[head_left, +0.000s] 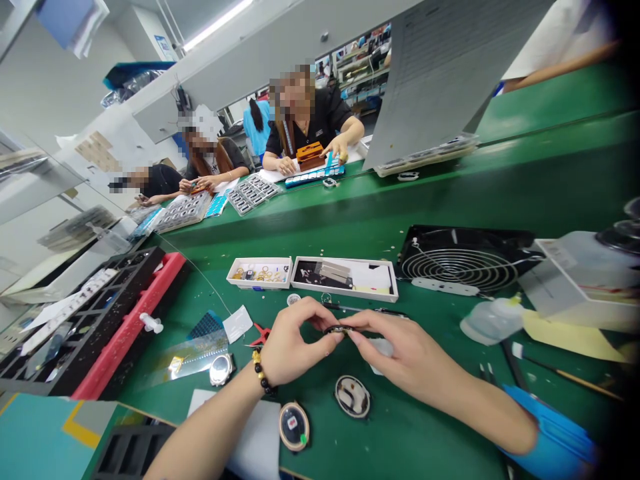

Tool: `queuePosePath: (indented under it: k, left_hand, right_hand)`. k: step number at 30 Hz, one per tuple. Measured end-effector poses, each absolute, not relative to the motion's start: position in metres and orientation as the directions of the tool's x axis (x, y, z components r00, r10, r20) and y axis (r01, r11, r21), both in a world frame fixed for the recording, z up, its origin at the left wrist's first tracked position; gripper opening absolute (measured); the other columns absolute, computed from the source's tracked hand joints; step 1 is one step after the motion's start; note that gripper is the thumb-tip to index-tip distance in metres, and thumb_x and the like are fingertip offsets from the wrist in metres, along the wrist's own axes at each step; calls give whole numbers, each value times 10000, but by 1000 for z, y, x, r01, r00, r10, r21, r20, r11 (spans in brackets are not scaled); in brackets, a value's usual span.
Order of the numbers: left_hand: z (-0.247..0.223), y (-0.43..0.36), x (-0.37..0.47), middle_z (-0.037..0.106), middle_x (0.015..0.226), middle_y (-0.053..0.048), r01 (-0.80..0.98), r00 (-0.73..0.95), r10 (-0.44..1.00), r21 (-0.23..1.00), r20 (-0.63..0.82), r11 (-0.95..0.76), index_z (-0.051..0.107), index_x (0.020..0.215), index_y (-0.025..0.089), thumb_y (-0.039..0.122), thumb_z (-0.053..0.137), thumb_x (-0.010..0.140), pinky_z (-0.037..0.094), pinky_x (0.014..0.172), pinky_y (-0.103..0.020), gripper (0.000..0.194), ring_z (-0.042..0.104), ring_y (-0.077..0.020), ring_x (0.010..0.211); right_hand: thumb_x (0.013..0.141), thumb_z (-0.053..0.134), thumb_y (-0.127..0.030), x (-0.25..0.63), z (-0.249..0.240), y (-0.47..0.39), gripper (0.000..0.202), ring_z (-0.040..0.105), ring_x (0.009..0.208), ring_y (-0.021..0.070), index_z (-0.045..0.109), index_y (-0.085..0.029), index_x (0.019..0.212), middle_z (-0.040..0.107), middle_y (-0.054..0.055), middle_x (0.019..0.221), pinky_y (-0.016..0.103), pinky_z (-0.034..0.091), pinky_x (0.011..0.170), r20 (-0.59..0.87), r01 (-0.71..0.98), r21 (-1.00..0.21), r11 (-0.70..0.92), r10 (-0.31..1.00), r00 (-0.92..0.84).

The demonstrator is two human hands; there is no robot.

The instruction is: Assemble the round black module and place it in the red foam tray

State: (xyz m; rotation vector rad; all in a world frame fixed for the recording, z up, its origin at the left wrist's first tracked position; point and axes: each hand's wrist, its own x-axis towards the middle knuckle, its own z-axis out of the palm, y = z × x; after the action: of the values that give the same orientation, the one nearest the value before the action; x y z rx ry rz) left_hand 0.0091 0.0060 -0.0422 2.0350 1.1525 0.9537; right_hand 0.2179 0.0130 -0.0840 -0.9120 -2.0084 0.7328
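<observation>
A small dark round watch part (340, 329) is pinched edge-on between the fingertips of both hands. My left hand (300, 337), with a beaded bracelet at the wrist, grips its left side between thumb and fingers. On the other side my right hand (395, 343), with a blue band round the wrist, pinches its right edge. The part's face is mostly hidden by the angle. Just below lies an open oval watch case (353, 397). Lower left of that is a gold-rimmed watch with a dark face (294, 427). A silver watch case (221, 369) rests on clear film left of my left wrist.
Behind my hands stand two white trays of small parts (260, 283) (395, 287). A black fan (465, 257) and a clear bottle (493, 320) are right. Red-handled pliers (261, 335) lie left, beside a black-and-red rack (130, 313). Several co-workers sit across the bench.
</observation>
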Motion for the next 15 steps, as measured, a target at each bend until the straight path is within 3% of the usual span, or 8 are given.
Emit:
queuePosePath:
  k: [8,15]
  left_hand:
    - [-44,3,12,657,837,-15,454,358,876,759,324,-467,650,848,182,189,720,835,470,729,-252,71,581,-136,780]
    - [-45,2,14,659,851,-21,418,328,892,799,312,-433,646,870,180,198,721,833,496,734,-255,86,600,-140,786]
  right_hand:
    - [956,496,-262,218,-84,12,227,745,846,206,696,-271,1062,787,21,962,312,591,725,424,360,-727,585,794,-435]
    - [979,484,-318,219,-77,11,244,753,935,227,702,-287,1085,792,28,1039,335,611,803,354,337,-794,506,835,-422]
